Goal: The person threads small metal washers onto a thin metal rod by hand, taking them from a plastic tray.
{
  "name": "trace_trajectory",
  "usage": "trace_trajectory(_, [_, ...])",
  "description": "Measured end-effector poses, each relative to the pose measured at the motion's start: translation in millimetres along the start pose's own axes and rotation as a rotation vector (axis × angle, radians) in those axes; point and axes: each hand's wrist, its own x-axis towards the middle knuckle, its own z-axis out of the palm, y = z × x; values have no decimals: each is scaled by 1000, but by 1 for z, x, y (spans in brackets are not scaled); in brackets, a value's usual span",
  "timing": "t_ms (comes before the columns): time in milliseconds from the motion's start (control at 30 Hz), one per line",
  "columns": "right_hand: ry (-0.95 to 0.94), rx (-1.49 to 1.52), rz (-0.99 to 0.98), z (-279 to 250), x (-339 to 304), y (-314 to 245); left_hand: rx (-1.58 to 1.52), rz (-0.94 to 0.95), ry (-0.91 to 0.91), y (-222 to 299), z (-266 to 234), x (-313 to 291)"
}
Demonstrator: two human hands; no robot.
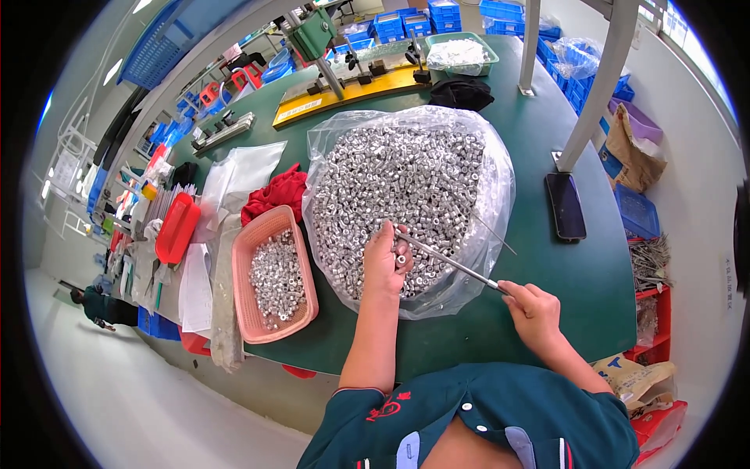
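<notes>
A slim metal rod slants across the near right of a big heap of small silver metal bushings, which lies in a clear plastic bag. My right hand is closed round the rod's lower right end. Over the heap's near edge, my left hand is curled, with a few bushings in its fingers at the rod's far end. Whether a bushing sits on the rod's tip is too small to tell. A thin wire-like piece sticks out at the heap's right side.
Left of the bag stands a pink basket partly filled with bushings, beside a red cloth. A phone lies at the right, near a metal post. Behind are a black cloth bag and a yellow-based fixture.
</notes>
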Motion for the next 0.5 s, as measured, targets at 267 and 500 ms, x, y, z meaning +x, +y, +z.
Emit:
trace_trajectory(267, [-320,702,418,12,-1,6,-369,-230,-196,4,-20,9])
trace_trajectory(500, [-325,731,405,15,-1,7,-363,-189,-242,9,-24,10])
